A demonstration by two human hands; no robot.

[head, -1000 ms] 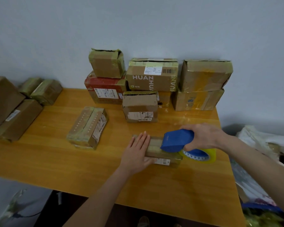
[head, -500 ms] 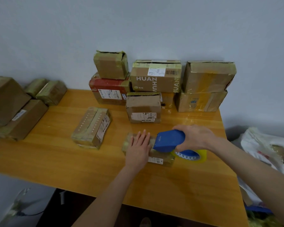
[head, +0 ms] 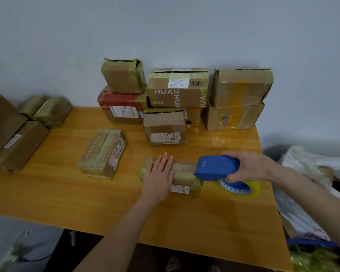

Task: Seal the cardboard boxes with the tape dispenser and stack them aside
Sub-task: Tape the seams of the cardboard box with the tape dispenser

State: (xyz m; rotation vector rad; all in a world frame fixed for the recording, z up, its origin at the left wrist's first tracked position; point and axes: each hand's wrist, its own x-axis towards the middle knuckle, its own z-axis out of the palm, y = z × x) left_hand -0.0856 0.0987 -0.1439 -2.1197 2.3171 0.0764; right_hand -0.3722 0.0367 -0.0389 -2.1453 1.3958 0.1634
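Left hand (head: 158, 178) is down flat on the low, tape-wrapped brown cardboard box (head: 185, 174) near the front middle of the orange-yellow wooden table (head: 67, 193). Its fingers are straight and pressed together, and the palm covers the box's left half. Right hand (head: 250, 166) grips the blue plastic tape dispenser (head: 217, 167), fingers curled over its top, thumb tucked underneath by the clear yellowish tape roll (head: 243, 190). The dispenser's front edge sits on the right end of the box top, and the roll hangs just past that end, over the table.

To the left lies a taped box with rows of small holes (head: 103, 152), well apart from the hands. Behind, a brown box with a white label (head: 165, 126) stands in front of the back row along the wall: a small taped box (head: 123, 77) on a red-topped box (head: 122, 108), a box printed HUAN (head: 177, 93), and 2 stacked boxes (head: 238, 101) at the right. More brown boxes (head: 10, 134) are piled at the table's left edge.
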